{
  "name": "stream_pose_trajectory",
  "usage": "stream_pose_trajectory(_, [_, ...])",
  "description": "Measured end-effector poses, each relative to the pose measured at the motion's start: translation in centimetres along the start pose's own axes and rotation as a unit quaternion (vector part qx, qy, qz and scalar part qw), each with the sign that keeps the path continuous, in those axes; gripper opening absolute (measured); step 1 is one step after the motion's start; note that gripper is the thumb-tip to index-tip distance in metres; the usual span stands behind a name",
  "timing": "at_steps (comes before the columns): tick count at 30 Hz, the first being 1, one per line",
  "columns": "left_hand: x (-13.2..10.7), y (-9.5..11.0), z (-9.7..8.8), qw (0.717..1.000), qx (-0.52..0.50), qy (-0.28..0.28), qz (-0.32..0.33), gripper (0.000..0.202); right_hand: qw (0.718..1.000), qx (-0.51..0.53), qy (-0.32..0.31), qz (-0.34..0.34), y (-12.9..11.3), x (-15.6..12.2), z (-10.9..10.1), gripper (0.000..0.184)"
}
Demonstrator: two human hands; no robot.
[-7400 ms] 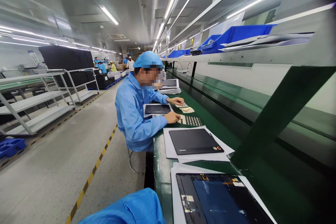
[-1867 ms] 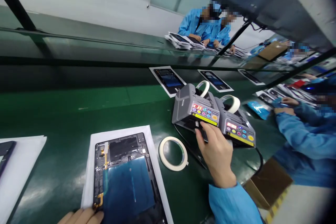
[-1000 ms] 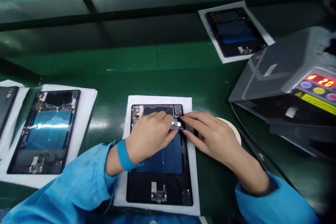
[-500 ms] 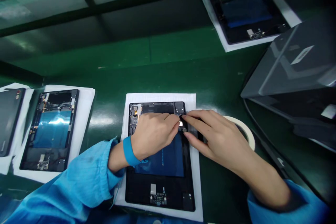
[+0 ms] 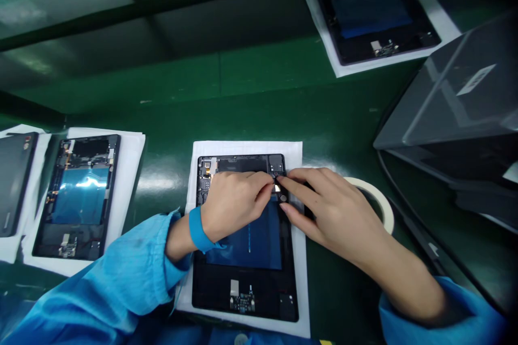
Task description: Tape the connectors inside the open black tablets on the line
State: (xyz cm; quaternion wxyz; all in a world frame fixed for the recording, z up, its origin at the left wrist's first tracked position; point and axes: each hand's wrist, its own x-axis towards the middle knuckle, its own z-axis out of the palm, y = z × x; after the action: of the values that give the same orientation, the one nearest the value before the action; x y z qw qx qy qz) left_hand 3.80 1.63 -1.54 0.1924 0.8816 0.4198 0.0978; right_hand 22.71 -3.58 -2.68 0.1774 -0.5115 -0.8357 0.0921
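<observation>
An opened tablet (image 5: 243, 285), its inner parts bare, lies on a white sheet (image 5: 299, 280) in front of me. My left hand (image 5: 238, 199), a blue band (image 5: 198, 230) round its wrist, reaches over the upper part of the tablet. Its thumb and index finger are pinched near the upper right corner; whatever is between them is too small or hidden to tell. From the right comes my right hand (image 5: 335, 205), index finger and thumb apart at the tablet's right edge. That index fingertip nearly meets the left hand's pinch. Below, a blue battery area (image 5: 259, 242) shows.
A roll of pale tape (image 5: 387, 215) lies behind my right hand. Other opened tablets rest on white sheets at left (image 5: 76, 199) and upper right (image 5: 372, 5). A closed dark tablet (image 5: 14, 183) is at far left. A grey bin-like box (image 5: 453, 91) stands right, with a cable (image 5: 399, 188) beside it.
The view has shifted slightly, so the tablets appear a little higher and further left. Both hands keep nearly the same pose at the tablet's upper right corner.
</observation>
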Motion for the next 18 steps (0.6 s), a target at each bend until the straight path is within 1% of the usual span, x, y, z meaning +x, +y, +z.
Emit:
stream_pose_trajectory(5, [0.1, -0.1, -0.1, 1.000, -0.012, -0.005, 0.001, 0.017, 1.000, -0.014, 0.007, -0.014, 0.0, 0.0, 0.0, 0.032])
stream_pose_trajectory(9, [0.1, -0.2, -0.1, 1.000, -0.018, -0.012, 0.006, 0.019, 0.999, -0.030, 0.005, -0.013, -0.1, 0.0, 0.1, 0.032])
stream_pose_trajectory(16, [-0.1, -0.2, 0.0, 0.999, -0.003, -0.029, 0.019, 0.024, 0.993, -0.116, 0.000, -0.015, -1.1, 0.2, 0.1, 0.034])
stream_pose_trajectory(18, [-0.1, -0.2, 0.0, 0.999, 0.004, -0.030, 0.019, 0.024, 0.992, -0.124, -0.001, -0.019, -1.3, 0.3, 0.2, 0.035])
